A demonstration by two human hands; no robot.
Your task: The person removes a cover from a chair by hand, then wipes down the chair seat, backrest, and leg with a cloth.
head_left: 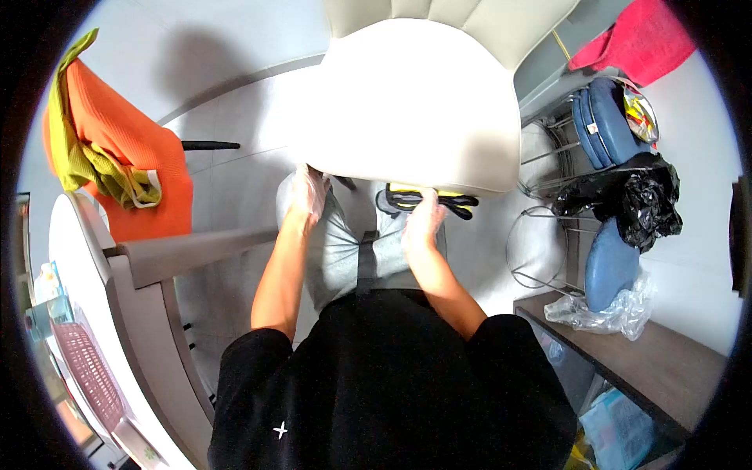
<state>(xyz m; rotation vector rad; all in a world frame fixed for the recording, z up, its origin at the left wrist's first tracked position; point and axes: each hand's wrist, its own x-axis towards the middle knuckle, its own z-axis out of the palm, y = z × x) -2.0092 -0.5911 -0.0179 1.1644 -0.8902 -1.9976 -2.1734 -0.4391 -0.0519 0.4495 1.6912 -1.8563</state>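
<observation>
Head: stools [611, 121], seemingly stacked, near chair [415, 102].

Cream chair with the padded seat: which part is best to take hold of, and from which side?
Probably the cream chair is best held by its seat's front edge, coming from the wearer's side, with one grip towards each end. That edge faces the wearer and is broad, while the backrest stands at the far side.
</observation>
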